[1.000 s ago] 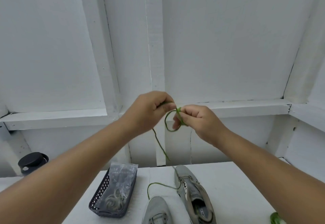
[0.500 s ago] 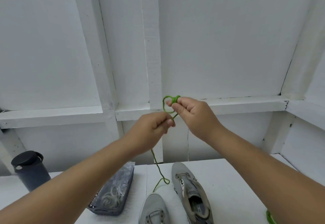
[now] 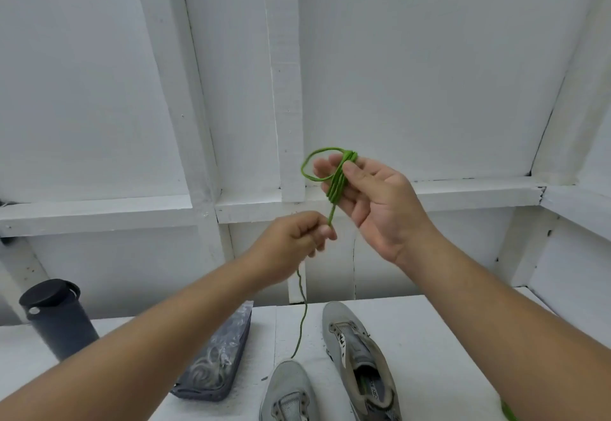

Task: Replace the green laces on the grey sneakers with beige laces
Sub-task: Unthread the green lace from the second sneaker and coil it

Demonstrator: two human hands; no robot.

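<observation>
A green lace [image 3: 337, 179] is wound in several turns around the fingers of my right hand [image 3: 370, 202], which is raised in front of the white wall; its thumb presses the coil and one loop sticks out to the left. My left hand [image 3: 297, 242], just below, pinches the same lace, and the tail hangs down to the table. Two grey sneakers lie on the white table: one [image 3: 289, 394] at the bottom centre, the other [image 3: 358, 357] to its right, with no lace in its eyelets.
A dark mesh basket [image 3: 215, 361] holding a clear bag of coiled laces sits left of the sneakers. A dark bottle [image 3: 56, 318] stands at the far left. Another bit of green lace [image 3: 509, 414] shows under my right forearm. White wall ledges run behind.
My right hand has risen and turned palm toward me, with more turns of lace around its fingers. My left hand has dropped lower along the lace. The tail on the table is shorter.
</observation>
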